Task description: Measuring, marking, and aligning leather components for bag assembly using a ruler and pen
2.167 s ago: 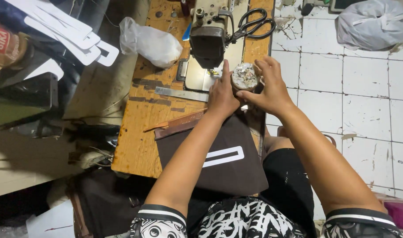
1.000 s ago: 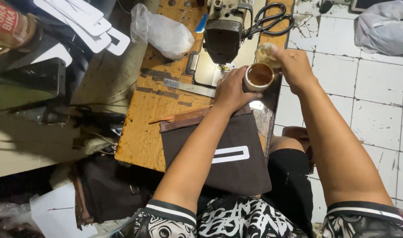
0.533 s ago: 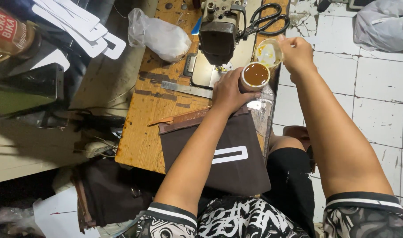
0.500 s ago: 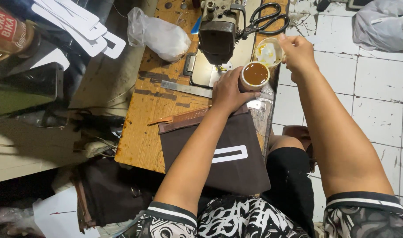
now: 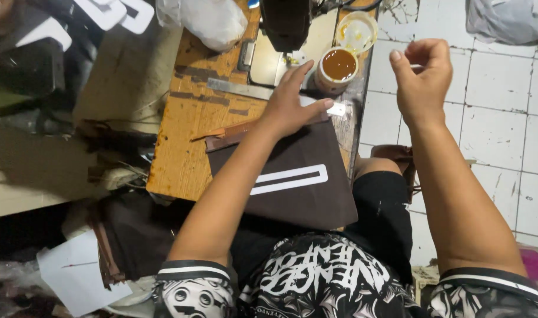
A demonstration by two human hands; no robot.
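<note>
Across the wooden table (image 5: 186, 159), which carries everything, a dark brown piece of material (image 5: 292, 176) lies over the near right corner and hangs past the near edge toward the person's lap. It bears a long white outline, a narrow rounded rectangle (image 5: 289, 179), running slantwise across its middle. At the far edge stands the black sewing machine (image 5: 285, 23), its pale base plate beneath it. Toward the far left corner sits a crumpled white plastic bag (image 5: 207, 20). A flat metal ruler (image 5: 245, 91) lies across the table in front of the machine.

Near the far right corner stands an open round tin of amber-brown glue (image 5: 338, 66), with a pale band around its side; its lid (image 5: 356, 30) lies just beyond it, inside turned up, yellowish and smeared.

The left hand (image 5: 292, 103) lies flat and spread, fingers extended, pressing the far edge of the brown material, with its fingertips just beside the tin and not gripping anything. The right hand (image 5: 422, 76) is raised off the table's right edge over the tiled floor (image 5: 504, 135), fingers curled and pinched together near the thumb; whether it holds anything small I cannot tell.
</note>
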